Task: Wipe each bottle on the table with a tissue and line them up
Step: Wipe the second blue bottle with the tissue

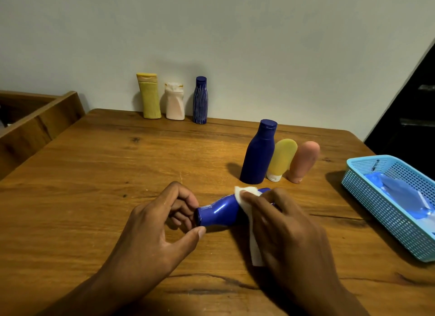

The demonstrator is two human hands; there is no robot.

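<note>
At centre of the table (98, 174), my left hand (150, 224) has its grip clamped on the base end of a blue bottle (217, 211) lying on its side; right hand (282, 224) pinches a white tissue (247, 195) vs its upper half. Just behind: navy bottle (257, 155), yellow tube (281, 159), pink tube (303, 161) side by side. Far edge, three more btls upright. Blue basket (376, 205) at right.
</note>
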